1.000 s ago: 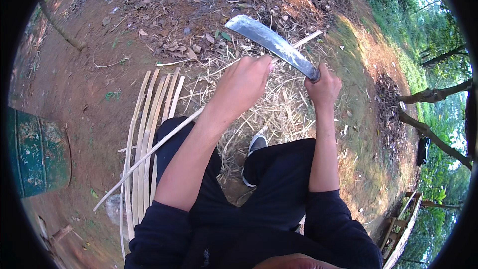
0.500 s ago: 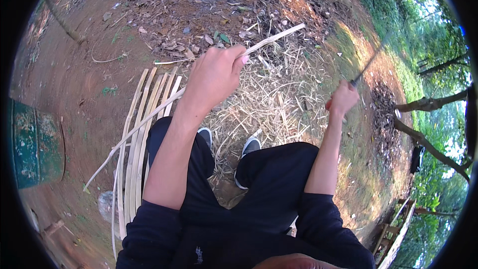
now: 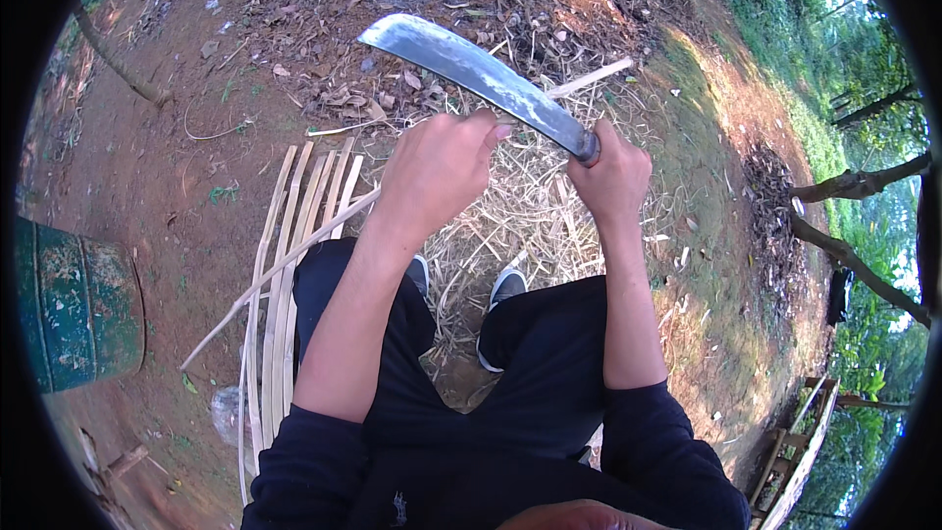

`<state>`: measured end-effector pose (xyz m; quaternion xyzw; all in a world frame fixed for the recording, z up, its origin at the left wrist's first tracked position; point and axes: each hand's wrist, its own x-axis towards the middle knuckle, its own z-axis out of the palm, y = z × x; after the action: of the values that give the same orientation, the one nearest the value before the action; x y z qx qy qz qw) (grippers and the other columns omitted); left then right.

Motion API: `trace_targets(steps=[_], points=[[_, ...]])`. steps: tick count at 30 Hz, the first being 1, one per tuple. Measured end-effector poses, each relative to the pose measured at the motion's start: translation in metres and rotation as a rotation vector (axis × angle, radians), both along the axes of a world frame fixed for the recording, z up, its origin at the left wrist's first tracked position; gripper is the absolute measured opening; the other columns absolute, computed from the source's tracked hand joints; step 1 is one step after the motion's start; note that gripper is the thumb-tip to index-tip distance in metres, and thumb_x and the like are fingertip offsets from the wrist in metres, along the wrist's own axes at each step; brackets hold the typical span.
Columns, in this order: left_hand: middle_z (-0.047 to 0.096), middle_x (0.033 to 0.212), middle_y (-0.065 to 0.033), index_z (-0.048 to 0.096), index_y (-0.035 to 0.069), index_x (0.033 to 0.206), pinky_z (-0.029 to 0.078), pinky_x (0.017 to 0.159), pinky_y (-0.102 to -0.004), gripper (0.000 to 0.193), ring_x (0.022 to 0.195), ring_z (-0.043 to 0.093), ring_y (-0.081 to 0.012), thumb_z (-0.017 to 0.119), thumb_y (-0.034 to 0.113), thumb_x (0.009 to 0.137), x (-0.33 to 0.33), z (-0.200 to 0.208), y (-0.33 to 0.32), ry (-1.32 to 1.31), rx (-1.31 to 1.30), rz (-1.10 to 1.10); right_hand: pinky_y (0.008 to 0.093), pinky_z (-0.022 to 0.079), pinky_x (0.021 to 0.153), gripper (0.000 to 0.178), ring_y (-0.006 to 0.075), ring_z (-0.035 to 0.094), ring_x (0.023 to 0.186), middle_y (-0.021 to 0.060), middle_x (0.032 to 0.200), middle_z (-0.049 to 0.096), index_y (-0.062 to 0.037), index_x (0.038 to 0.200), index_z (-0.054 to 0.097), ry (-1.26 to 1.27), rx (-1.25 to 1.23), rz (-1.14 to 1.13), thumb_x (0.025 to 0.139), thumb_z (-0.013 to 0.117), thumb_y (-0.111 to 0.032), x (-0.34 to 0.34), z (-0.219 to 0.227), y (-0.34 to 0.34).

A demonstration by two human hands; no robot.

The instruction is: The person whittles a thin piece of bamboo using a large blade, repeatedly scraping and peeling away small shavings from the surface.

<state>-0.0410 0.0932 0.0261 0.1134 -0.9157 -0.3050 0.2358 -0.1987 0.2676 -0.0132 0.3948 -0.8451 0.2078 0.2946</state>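
My left hand (image 3: pixel 439 172) is closed around a long, pale bamboo strip (image 3: pixel 285 263), which slants from the lower left up to the far right. My right hand (image 3: pixel 612 175) grips the handle of a machete (image 3: pixel 476 71). Its broad, curved, grey blade points to the upper left and crosses over the strip just beyond my left fingers. Whether the edge touches the strip I cannot tell; the blade covers that stretch. Several pale bamboo strips (image 3: pixel 280 299) lie side by side on the ground by my left leg.
Pale shavings (image 3: pixel 535 226) cover the ground around my shoes. A dented green drum (image 3: pixel 83 304) stands at the left, with a clear plastic bag (image 3: pixel 228 414) nearer me. Dry leaves (image 3: pixel 343 98) lie ahead. Bare branches (image 3: pixel 859 185) and a wooden bench-like frame (image 3: pixel 800 451) are at the right.
My right hand has swung the machete inward from the far right, bringing its blade over the strip. My left hand keeps its hold on the strip, now slightly farther right in view.
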Motion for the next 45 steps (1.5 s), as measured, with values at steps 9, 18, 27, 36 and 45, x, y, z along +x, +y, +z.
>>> trace_targets(steps=[9, 18, 27, 36, 45], points=[[0.062, 0.067, -0.0205, 0.064, 0.003, 0.089, 0.046, 0.062, -0.0524, 0.03, 0.069, 0.063, -0.0436, 0.053, 0.028, 0.101, 0.02, 0.015, -0.024, 0.004, -0.108, 0.202, 0.046, 0.054, 0.065, 0.029, 0.0368, 0.07, 0.067, 0.0244, 0.075, 0.07, 0.0075, 0.08, 0.072, -0.287, -0.29, -0.754, 0.081, 0.063, -0.02, -0.122, -0.016, 0.105], [0.064, 0.072, -0.0203, 0.064, 0.003, 0.091, 0.047, 0.063, -0.0514, 0.026, 0.073, 0.064, -0.0426, 0.054, 0.026, 0.101, 0.003, 0.005, -0.003, -0.03, -0.073, 0.111, 0.0365, 0.046, 0.056, 0.018, 0.0153, 0.057, 0.052, 0.0087, 0.054, 0.057, 0.0005, 0.07, 0.058, -0.44, -0.501, -0.16, 0.08, 0.066, -0.012, -0.031, 0.008, 0.037], [0.067, 0.078, -0.0223, 0.069, 0.003, 0.091, 0.05, 0.069, -0.0541, 0.033, 0.077, 0.065, -0.044, 0.051, 0.03, 0.101, 0.01, 0.012, -0.006, -0.225, -0.018, 0.119, 0.0461, 0.052, 0.056, 0.013, 0.0356, 0.066, 0.059, 0.0166, 0.061, 0.064, -0.0069, 0.083, 0.068, -0.215, -0.066, -0.254, 0.081, 0.068, -0.02, -0.032, 0.0, 0.024], [0.059, 0.071, -0.0228, 0.061, -0.004, 0.075, 0.041, 0.065, -0.0492, 0.042, 0.072, 0.058, -0.0412, 0.051, 0.028, 0.1, 0.017, -0.01, -0.032, -0.11, 0.107, 0.142, 0.0403, 0.048, 0.055, 0.018, 0.0233, 0.065, 0.054, 0.0137, 0.059, 0.064, -0.0008, 0.071, 0.061, -0.397, -0.381, -0.357, 0.082, 0.063, -0.015, -0.047, 0.002, 0.032], [0.036, 0.051, -0.0051, 0.043, 0.002, 0.058, 0.027, 0.053, -0.0397, 0.05, 0.05, 0.034, -0.0174, 0.05, 0.027, 0.099, 0.034, 0.0, -0.054, -0.227, 0.504, -0.109, 0.041, 0.049, 0.054, 0.014, 0.0273, 0.065, 0.054, 0.009, 0.058, 0.063, -0.0063, 0.075, 0.059, -0.265, -0.167, -0.158, 0.081, 0.067, -0.016, -0.031, -0.004, 0.012]])
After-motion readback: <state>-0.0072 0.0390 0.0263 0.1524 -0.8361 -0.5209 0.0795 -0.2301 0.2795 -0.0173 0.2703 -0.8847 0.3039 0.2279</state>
